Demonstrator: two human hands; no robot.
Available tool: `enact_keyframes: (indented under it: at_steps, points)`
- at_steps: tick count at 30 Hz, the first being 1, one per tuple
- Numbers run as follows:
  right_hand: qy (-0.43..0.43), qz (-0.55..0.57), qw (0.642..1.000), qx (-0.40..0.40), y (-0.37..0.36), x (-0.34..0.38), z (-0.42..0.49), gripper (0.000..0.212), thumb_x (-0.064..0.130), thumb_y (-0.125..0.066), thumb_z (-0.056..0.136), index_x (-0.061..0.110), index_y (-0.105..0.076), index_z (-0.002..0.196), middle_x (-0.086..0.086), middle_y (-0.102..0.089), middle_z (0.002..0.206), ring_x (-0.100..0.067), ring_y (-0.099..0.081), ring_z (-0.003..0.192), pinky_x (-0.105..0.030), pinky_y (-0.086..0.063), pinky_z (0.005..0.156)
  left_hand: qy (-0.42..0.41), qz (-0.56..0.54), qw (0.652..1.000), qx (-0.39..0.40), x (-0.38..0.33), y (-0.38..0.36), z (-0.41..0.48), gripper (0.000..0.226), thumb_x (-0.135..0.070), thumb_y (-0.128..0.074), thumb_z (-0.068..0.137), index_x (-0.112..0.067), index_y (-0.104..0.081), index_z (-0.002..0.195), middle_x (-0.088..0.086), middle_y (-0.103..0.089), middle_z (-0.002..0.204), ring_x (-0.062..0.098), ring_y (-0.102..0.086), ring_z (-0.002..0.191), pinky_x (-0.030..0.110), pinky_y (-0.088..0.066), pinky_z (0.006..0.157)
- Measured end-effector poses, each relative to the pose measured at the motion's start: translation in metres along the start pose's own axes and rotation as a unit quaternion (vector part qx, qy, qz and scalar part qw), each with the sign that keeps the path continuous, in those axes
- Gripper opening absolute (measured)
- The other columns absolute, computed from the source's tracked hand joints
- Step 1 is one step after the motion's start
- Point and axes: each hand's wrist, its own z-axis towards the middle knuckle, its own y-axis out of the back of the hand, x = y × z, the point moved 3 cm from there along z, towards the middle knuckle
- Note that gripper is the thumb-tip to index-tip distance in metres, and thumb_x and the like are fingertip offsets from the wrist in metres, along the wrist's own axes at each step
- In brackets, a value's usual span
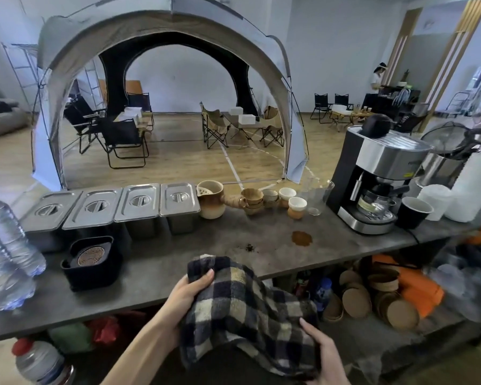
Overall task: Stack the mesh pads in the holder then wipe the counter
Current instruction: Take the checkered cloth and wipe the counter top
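Note:
A black square holder stands on the grey counter at the left, with round copper mesh pads stacked inside it. Both hands hold a dark-and-cream checked cloth at the counter's front edge. My left hand grips its upper left part, thumb on top. My right hand holds its lower right corner. A brown spill and a small patch of dark crumbs lie on the counter beyond the cloth.
Several lidded steel pans line the counter's back. Ceramic cups and a jug stand mid-back, an espresso machine and black cup at right. Water bottles sit at the left edge. Cork coasters and orange items fill the shelf below.

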Motion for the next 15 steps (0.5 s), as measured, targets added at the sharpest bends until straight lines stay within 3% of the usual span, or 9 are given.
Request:
enact_keyframes:
  at_steps: [3, 7, 11, 15]
  points:
    - [0.043, -0.028, 0.999, 0.019, 0.023, 0.029, 0.003, 0.038, 0.018, -0.054, 0.086, -0.004, -0.066, 0.115, -0.028, -0.066, 0.116, -0.046, -0.061, 0.11, -0.055, -0.041, 0.102, -0.011, 0.007, 1.0, -0.013, -0.001, -0.01, 0.012, 0.026, -0.018, -0.061, 0.089, -0.007, -0.063, 0.112, 0.02, -0.074, 0.099, 0.034, -0.073, 0.083, 0.038, -0.059, 0.065]
    - [0.087, -0.061, 0.994, 0.007, 0.032, 0.078, 0.017, 0.04, 0.019, -0.064, 0.073, -0.002, -0.072, 0.106, -0.026, -0.068, 0.111, -0.046, -0.067, 0.094, -0.051, -0.052, 0.083, -0.024, 0.007, 0.999, -0.042, -0.005, -0.027, 0.033, 0.022, -0.018, -0.061, 0.09, -0.008, -0.063, 0.11, 0.021, -0.073, 0.102, 0.033, -0.072, 0.084, 0.041, -0.06, 0.07]
    - [0.136, -0.076, 0.987, 0.03, 0.022, 0.127, 0.027, 0.038, 0.022, -0.061, 0.08, -0.001, -0.068, 0.109, -0.023, -0.072, 0.103, -0.038, -0.071, 0.084, -0.041, -0.058, 0.066, -0.048, 0.011, 0.997, -0.062, -0.016, -0.041, 0.055, 0.021, -0.019, -0.062, 0.089, -0.008, -0.065, 0.107, 0.017, -0.075, 0.093, 0.029, -0.073, 0.077, 0.036, -0.06, 0.063]
    - [0.179, -0.127, 0.974, 0.055, 0.011, 0.176, 0.032, 0.035, 0.019, -0.062, 0.08, 0.003, -0.067, 0.111, -0.019, -0.072, 0.106, -0.033, -0.071, 0.088, -0.039, -0.058, 0.069, -0.067, 0.015, 0.995, -0.073, -0.027, -0.052, 0.074, 0.019, -0.016, -0.062, 0.089, -0.008, -0.065, 0.106, 0.016, -0.075, 0.089, 0.028, -0.073, 0.074, 0.035, -0.059, 0.06]
